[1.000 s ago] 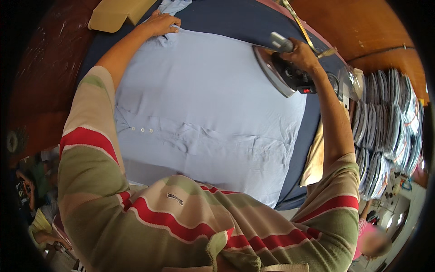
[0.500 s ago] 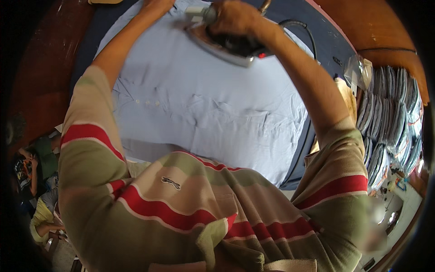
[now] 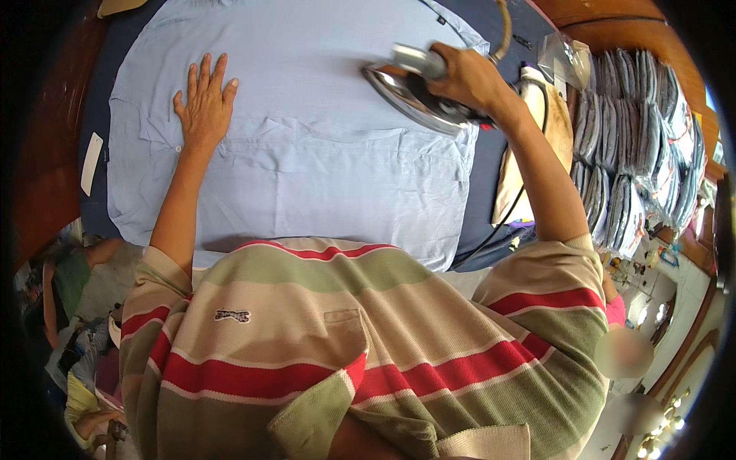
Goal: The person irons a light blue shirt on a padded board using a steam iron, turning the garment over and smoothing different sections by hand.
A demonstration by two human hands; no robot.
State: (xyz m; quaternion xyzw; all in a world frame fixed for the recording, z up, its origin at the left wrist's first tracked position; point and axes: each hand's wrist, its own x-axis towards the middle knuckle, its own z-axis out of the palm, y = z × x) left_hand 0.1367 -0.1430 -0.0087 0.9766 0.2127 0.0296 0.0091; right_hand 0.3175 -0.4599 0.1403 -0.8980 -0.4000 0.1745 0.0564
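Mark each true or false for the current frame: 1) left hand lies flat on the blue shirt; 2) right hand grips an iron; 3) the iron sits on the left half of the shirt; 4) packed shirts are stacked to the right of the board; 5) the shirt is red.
1) The left hand lies flat on the light blue shirt. True.
2) The right hand grips the iron by its handle. True.
3) The iron sits on the left half of the shirt. False: it is at the shirt's right side, tilted.
4) Packed shirts are stacked to the right of the dark blue board. True.
5) The shirt being pressed is red. False: it is light blue.
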